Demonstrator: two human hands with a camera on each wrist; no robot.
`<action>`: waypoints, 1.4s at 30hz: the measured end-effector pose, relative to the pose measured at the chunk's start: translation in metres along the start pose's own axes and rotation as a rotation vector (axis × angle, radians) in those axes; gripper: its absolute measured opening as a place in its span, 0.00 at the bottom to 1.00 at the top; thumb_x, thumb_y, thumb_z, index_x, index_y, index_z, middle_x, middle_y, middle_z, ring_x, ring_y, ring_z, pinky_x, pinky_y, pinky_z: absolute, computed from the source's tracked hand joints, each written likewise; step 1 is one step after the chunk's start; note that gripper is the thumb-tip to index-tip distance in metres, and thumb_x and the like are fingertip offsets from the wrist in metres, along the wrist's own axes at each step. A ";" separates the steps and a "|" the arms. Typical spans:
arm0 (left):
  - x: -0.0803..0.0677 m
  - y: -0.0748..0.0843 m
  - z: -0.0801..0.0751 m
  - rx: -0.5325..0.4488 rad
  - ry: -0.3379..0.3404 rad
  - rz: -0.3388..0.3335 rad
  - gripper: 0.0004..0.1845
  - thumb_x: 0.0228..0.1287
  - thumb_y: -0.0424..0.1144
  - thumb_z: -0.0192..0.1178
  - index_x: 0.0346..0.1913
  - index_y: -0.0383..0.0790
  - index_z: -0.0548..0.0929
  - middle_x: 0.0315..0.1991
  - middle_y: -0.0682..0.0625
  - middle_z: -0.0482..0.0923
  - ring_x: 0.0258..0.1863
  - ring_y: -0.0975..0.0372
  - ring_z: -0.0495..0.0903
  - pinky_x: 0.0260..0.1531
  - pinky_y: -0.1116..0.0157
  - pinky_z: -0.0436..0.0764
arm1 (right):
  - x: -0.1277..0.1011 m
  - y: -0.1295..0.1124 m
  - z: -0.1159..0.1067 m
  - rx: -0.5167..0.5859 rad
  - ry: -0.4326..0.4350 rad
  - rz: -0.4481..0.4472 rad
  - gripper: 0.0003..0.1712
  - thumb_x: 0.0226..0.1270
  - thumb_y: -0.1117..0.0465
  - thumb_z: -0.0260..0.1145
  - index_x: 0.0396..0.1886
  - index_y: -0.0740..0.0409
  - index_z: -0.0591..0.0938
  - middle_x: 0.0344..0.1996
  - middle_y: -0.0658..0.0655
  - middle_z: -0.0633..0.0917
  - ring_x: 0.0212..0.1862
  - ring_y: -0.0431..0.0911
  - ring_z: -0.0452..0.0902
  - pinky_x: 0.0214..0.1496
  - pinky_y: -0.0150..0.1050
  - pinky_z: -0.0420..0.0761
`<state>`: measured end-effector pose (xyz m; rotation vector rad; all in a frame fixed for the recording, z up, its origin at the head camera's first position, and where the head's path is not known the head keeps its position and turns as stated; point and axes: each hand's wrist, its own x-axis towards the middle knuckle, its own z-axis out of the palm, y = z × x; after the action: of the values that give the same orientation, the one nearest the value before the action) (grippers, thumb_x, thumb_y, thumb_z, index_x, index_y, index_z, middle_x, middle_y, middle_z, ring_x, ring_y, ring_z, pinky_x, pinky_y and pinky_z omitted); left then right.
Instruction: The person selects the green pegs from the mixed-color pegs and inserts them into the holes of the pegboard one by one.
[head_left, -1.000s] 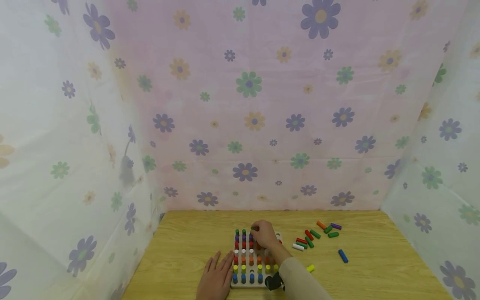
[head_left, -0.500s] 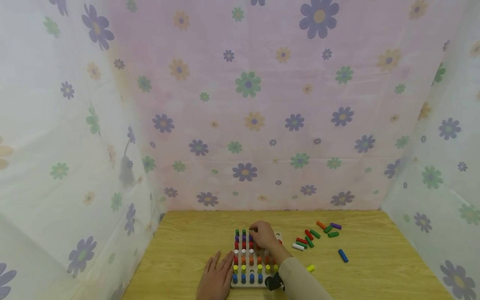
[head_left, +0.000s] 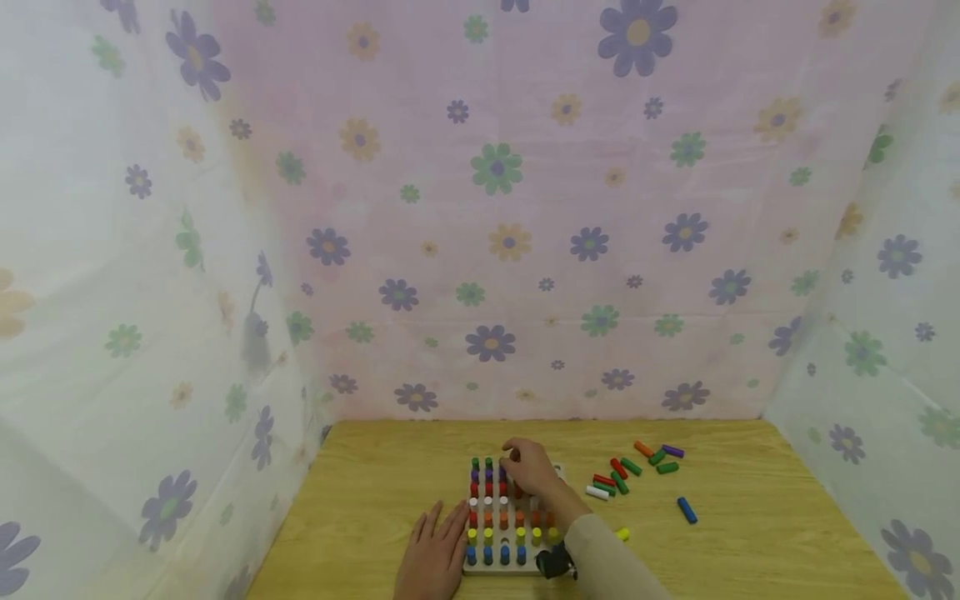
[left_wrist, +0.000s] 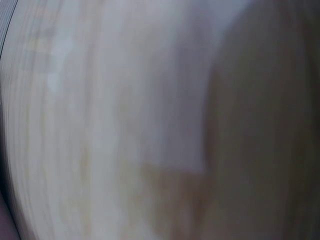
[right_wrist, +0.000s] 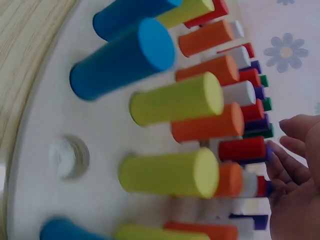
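Note:
A pale pegboard [head_left: 495, 572] stands on the table, with rows of upright blue, yellow, orange, white, red, purple and green pegs. Flat beside its left edge lies my left hand [head_left: 433, 554], fingers straight and touching the edge. My right hand [head_left: 531, 468] is over the far rows. In the right wrist view its thumb and fingers are apart with nothing seen between them, close to a green peg [right_wrist: 260, 131]. One bare hole [right_wrist: 67, 156] shows near the blue pegs. The right forearm hides part of the board's right side. The left wrist view is blurred.
Loose pegs lie to the right: green [head_left: 667, 468], orange [head_left: 643, 450], purple [head_left: 672, 451], red [head_left: 618, 468], white [head_left: 597, 493] and blue [head_left: 687, 510]. A yellow peg [head_left: 623, 534] is partly behind the right sleeve [head_left: 607, 554]. Flowered cloth [head_left: 487, 250] walls surround the table.
My right hand's fingertips were down at a green peg in the far row; they have now loosened and lifted slightly from it. The left hand has stayed in place.

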<state>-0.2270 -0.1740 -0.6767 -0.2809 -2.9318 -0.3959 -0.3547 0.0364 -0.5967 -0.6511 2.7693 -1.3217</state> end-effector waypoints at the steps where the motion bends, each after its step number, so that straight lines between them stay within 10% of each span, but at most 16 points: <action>1: 0.000 0.000 0.001 0.005 0.001 0.002 0.30 0.84 0.59 0.32 0.78 0.54 0.68 0.75 0.58 0.69 0.76 0.46 0.62 0.74 0.41 0.60 | -0.001 0.000 -0.003 0.004 -0.007 -0.009 0.17 0.75 0.65 0.63 0.59 0.69 0.81 0.35 0.55 0.83 0.32 0.44 0.76 0.33 0.41 0.80; 13: -0.002 -0.002 0.001 0.007 -0.001 -0.001 0.29 0.84 0.57 0.35 0.78 0.51 0.69 0.74 0.55 0.70 0.76 0.45 0.62 0.74 0.40 0.60 | -0.036 0.003 -0.036 0.011 0.024 -0.167 0.10 0.76 0.67 0.60 0.51 0.63 0.84 0.40 0.55 0.84 0.38 0.44 0.77 0.37 0.38 0.81; 42: 0.002 0.001 0.000 0.005 -0.029 0.012 0.30 0.84 0.58 0.34 0.78 0.50 0.68 0.75 0.54 0.69 0.76 0.44 0.61 0.74 0.39 0.59 | -0.124 0.096 -0.113 -0.001 0.269 0.162 0.16 0.69 0.67 0.69 0.55 0.66 0.83 0.39 0.54 0.83 0.40 0.44 0.78 0.37 0.35 0.81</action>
<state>-0.2289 -0.1726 -0.6765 -0.3057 -2.9572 -0.3855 -0.2968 0.2200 -0.6166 -0.2572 2.9493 -1.4709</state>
